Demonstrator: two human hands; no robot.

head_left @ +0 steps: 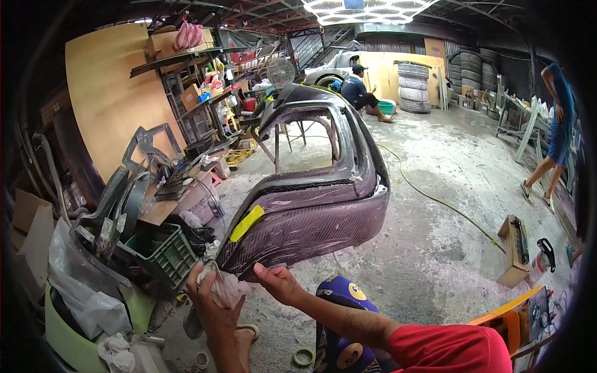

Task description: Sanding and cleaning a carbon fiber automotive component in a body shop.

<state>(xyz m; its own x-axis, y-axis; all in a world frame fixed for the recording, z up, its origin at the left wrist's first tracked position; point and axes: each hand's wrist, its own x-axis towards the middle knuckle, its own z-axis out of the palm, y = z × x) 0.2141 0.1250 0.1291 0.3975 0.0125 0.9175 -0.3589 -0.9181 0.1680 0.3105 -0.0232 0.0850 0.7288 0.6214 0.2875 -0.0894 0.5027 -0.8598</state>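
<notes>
A large dark car body panel (311, 221) with a carbon-fibre weave and pale smears stretches away from me, with a big opening in its far part. A yellow-green strip (247, 224) sticks to its near left side. At the panel's near lower corner, my left hand (212, 301) is closed round a crumpled white cloth (227, 288). Just right of it, my right hand (280, 285) pinches the panel's lower edge, thumb on the near face. Its other fingers are partly hidden.
A green crate (165, 252) and stacked parts crowd the left. A green tape roll (303, 356) lies on the floor. A yellow hose (435, 198) crosses the right, near a wooden box (513, 252). One person (357, 90) sits far back; another (559, 118) stands right.
</notes>
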